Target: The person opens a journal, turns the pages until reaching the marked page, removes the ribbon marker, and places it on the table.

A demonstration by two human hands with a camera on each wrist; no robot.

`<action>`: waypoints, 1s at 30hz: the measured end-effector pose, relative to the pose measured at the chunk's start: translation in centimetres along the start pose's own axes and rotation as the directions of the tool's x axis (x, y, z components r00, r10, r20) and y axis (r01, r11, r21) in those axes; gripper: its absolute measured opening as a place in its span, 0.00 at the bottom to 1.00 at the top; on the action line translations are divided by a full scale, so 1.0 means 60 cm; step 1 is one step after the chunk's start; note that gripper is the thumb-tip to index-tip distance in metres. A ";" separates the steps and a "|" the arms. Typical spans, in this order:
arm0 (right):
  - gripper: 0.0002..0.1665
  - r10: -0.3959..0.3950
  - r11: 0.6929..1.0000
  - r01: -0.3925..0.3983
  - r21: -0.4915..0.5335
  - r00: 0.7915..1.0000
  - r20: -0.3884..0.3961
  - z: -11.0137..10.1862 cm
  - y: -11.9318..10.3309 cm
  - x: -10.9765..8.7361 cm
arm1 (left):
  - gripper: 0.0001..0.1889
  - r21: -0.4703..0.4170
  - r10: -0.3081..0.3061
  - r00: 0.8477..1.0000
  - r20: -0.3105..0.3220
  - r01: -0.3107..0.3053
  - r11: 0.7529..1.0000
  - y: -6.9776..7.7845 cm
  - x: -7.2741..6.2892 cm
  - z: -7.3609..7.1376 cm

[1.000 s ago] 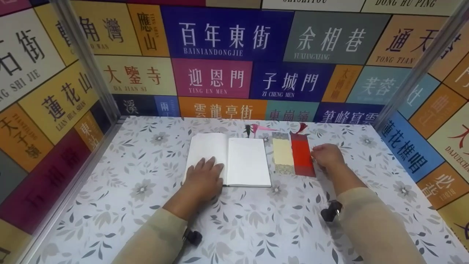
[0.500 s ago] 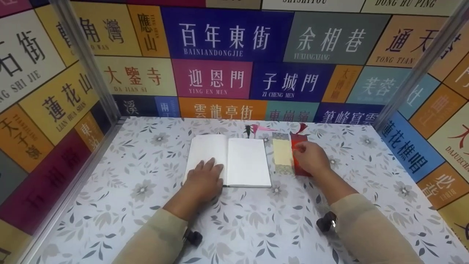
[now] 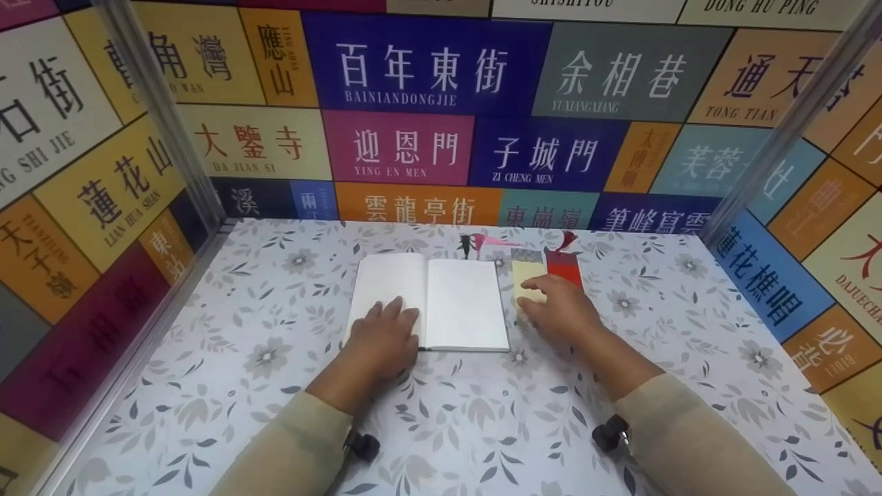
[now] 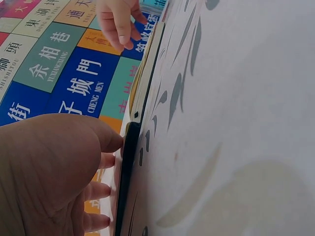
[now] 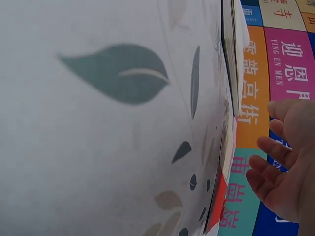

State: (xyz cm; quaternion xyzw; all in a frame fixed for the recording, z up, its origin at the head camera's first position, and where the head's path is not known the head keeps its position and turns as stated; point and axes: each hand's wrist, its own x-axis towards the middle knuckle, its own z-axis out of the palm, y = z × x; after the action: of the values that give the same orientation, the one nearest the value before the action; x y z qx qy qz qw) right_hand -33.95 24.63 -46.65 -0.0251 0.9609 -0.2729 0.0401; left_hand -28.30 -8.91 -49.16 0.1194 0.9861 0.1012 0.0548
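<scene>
An open notebook [image 3: 463, 303] with blank white pages lies on the table. My left hand [image 3: 383, 339] rests on its left page with fingers extended; in the left wrist view its fingertips [image 4: 101, 191] meet the page above the dark cover edge. Right of the notebook lie a cream bookmark [image 3: 527, 272] with patterned ends and a red bookmark [image 3: 563, 266] with a red tassel [image 3: 567, 241]. My right hand [image 3: 561, 310] is over both bookmarks, thumb and fingers apart, partly hiding them. In the right wrist view, that hand [image 5: 288, 157] hovers above the table, holding nothing.
Behind the notebook lie a dark tassel [image 3: 466, 245] and a pink tassel [image 3: 493, 241]. The table [image 3: 441, 427] has a leaf-and-flower pattern. Panels with large coloured place-name blocks [image 3: 427, 62] enclose the back and both sides.
My right hand has moved left, from the red bookmark's right edge, across it, to over the cream bookmark, its fingers spreading a little. My left hand stays on the notebook.
</scene>
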 end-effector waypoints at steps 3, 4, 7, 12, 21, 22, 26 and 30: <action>0.29 -0.017 1.000 0.018 -0.010 0.999 0.047 0.009 -0.012 -0.008 | 0.30 -0.004 0.002 1.000 -0.003 -0.002 1.000 0.000 -0.001 -0.001; 0.30 -0.019 1.000 0.020 -0.002 0.997 0.071 0.012 -0.015 -0.011 | 0.30 -0.006 0.001 1.000 -0.001 -0.001 1.000 0.000 -0.001 -0.001; 0.32 -0.081 0.996 0.084 -0.011 0.987 0.141 0.019 -0.024 -0.020 | 0.30 -0.008 -0.004 1.000 0.005 0.004 1.000 0.001 -0.001 -0.001; 0.35 -0.192 0.977 0.207 -0.048 0.955 0.225 0.032 -0.035 -0.036 | 0.30 0.003 -0.009 1.000 0.012 0.009 1.000 0.002 -0.002 -0.003; 0.36 -0.260 0.953 0.291 -0.081 0.926 0.274 0.043 -0.043 -0.050 | 0.31 0.005 -0.005 1.000 0.008 0.005 1.000 0.003 -0.004 -0.005; 0.36 -0.263 0.951 0.296 -0.087 0.925 0.275 0.044 -0.043 -0.051 | 0.30 0.007 -0.005 1.000 0.007 0.005 1.000 0.003 -0.004 -0.005; 0.32 -0.252 0.951 0.290 -0.105 0.926 0.281 0.046 -0.042 -0.053 | 0.30 0.001 -0.010 1.000 0.012 0.010 1.000 0.003 -0.003 -0.006; 0.28 -0.232 0.955 0.273 -0.113 0.929 0.288 0.048 -0.041 -0.055 | 0.30 -0.012 -0.021 1.000 0.020 0.021 1.000 0.004 -0.003 -0.006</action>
State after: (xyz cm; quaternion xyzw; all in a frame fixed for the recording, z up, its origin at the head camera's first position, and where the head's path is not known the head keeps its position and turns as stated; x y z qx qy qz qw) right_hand -30.32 21.27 -47.55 -0.1889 0.9529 -0.1960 0.1341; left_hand -28.13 -8.80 -48.72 0.1096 0.9861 0.1057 0.0665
